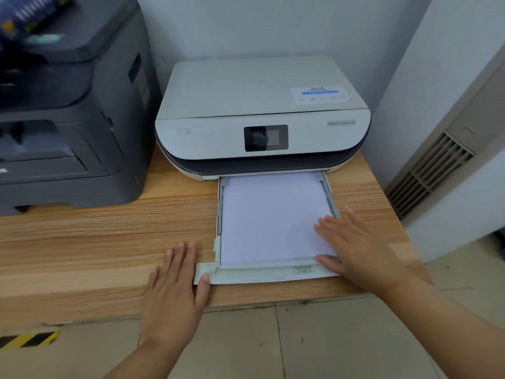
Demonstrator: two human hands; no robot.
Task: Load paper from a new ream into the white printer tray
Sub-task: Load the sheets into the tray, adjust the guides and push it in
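The white printer (246,110) sits at the back of the wooden table, its tray (246,276) pulled out toward me. A stack of white paper (267,220) lies flat inside the tray. My right hand (355,247) lies flat with fingers spread on the paper's near right corner, its thumb along the tray's front edge. My left hand (175,285) rests palm down on the table to the left of the tray, its thumb touching the tray's front left corner. Neither hand holds anything.
A large dark grey printer (68,110) stands at the left, with a blue wrapped package (30,15) on top. The wooden table (95,242) ends just below the tray. A beige unit with a vent grille (429,173) stands at the right. Tiled floor lies below.
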